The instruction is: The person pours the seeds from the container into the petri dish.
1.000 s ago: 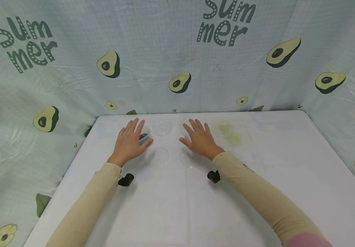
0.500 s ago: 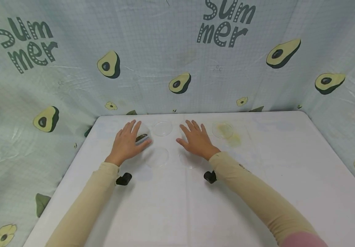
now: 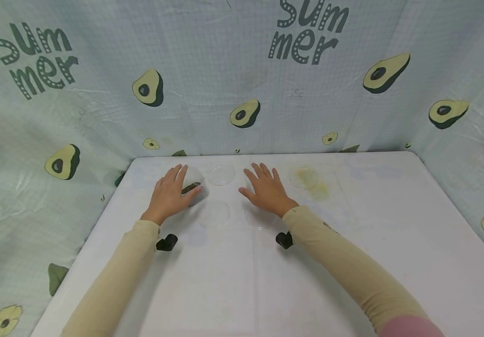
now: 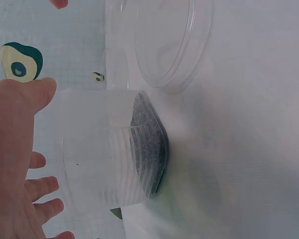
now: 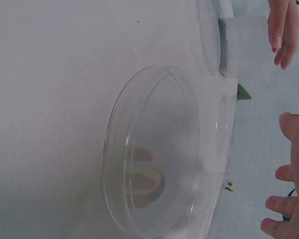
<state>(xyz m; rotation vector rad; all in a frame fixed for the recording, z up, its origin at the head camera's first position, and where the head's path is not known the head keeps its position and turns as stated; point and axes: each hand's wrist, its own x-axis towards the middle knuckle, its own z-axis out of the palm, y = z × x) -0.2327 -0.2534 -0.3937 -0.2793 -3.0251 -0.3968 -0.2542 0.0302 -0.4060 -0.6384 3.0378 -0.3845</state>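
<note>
A clear plastic container (image 4: 89, 144) with dark, grainy contents (image 4: 149, 144) in its bottom stands at the table's back left. My left hand (image 3: 167, 195) hovers at its left side with fingers spread, gripping nothing; in the head view it covers part of the container. My right hand (image 3: 268, 192) is held above the table with fingers spread and nothing in it. Below it lies a clear petri dish (image 5: 154, 149). Another petri dish (image 3: 214, 214) lies to the right of my left hand, and a third petri dish (image 3: 221, 175) lies between my hands, farther back.
Right of my right hand, a petri dish (image 3: 303, 178) lies by a yellowish stain (image 3: 319, 190) on the white table (image 3: 225, 290). A printed curtain (image 3: 199, 70) rises behind the table and at both sides. A black wrist camera (image 3: 167, 243) hangs under each forearm.
Both hands have drifted a little to the left with fingers still spread. More of the container and its dark contents shows beside my left thumb. The dishes have not moved.
</note>
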